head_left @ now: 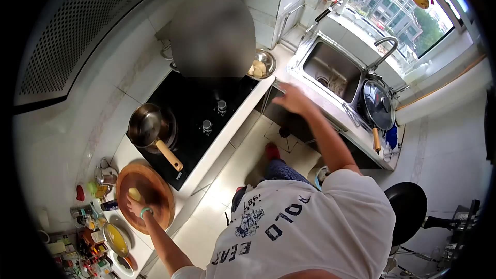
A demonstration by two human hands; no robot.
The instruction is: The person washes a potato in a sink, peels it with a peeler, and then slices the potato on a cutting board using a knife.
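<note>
My left hand [136, 206], with a green band at its wrist, is over the round wooden cutting board [155, 188]. Its fingers are closed around a pale yellow piece of food [134, 194]. To the right, my right hand [293, 99] hangs in the air by the counter edge, between the stove and the sink. Its fingers look spread, slightly blurred, with nothing in them. Near it on the counter, a metal bowl [269, 63] holds pale pieces of food.
A pot with a wooden handle [145, 124] sits on the black stove [199, 147]. The sink [330, 67] is at upper right, beside a lidded pan [378, 104]. Lower left are a yellow-filled bowl [116, 240] and condiment jars. A dark pan [405, 212] is at right.
</note>
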